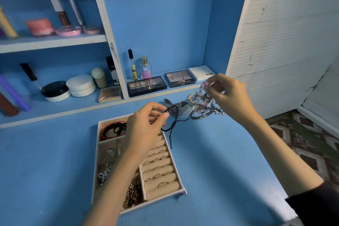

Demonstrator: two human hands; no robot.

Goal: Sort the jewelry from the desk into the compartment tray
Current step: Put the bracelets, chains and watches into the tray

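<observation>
Nearest the lens, a dark sleeve (pixel 315 205) is noted on the right arm, and the bare left forearm is seen crossing over the compartment tray (pixel 183 191).

Hands: the left hand (pixel 146 121) is held above the tray's far right part, with a black cord bracelet (pixel 169 125) pinched between thumb and fingertips. The right hand (pixel 229 95) is raised over the jewelry pile (pixel 201 110), and a pale pink beaded strand (pixel 201 87) is pinched at its upper end; the remainder of that strand is draped down into the pile.

Location of items: the pile is found on the desk (pixel 220 152) just beyond the tray's far right corner, with a metal wristwatch (pixel 180 108) at its left side. The tray's right column is taken up by ring rolls (pixel 159 172), in which several rings are seated. Red and black bracelets (pixel 112 130) are lodged in the far left compartment.

Governing relation: the cord bracelet is hung with its long axis running downward, and its loose tail is trailed past the tray's right wall toward the desk. The compartment already holding bracelets lies to the left of the left hand, partly hidden by it. The left hand is judged much the nearer; the right is well apart from the tray.

Assessment: a short leftward carry and a lowering are judged to be required. A risk is noted that the tail may be left over the wall.
</observation>
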